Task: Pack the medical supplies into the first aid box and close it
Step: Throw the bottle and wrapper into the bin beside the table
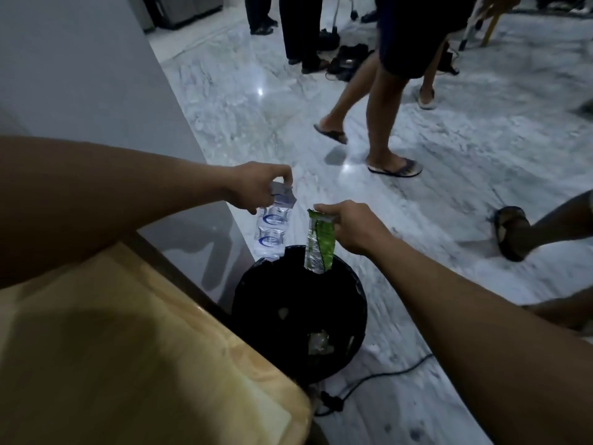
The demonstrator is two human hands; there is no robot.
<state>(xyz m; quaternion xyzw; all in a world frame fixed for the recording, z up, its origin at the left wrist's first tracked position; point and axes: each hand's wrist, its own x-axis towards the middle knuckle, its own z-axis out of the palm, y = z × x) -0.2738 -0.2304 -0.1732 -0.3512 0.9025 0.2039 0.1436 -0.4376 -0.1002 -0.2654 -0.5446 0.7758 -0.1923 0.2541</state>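
Observation:
My left hand [260, 186] pinches the top of a clear plastic wrapper with blue print [271, 232], which hangs down just left of a black bin. My right hand [351, 226] grips the top of a green and silver wrapper [319, 245], and its lower end dangles over the bin's open mouth. The black bin [244, 303] stands on the floor below both hands and has bits of clear wrapping at its bottom. No first aid box is in view.
A wooden table corner [128, 348] fills the lower left, touching the bin's side. A white wall [96, 75] rises at the left. A black cable [385, 375] runs across the marble floor. Several people's legs [382, 101] stand and walk beyond the bin.

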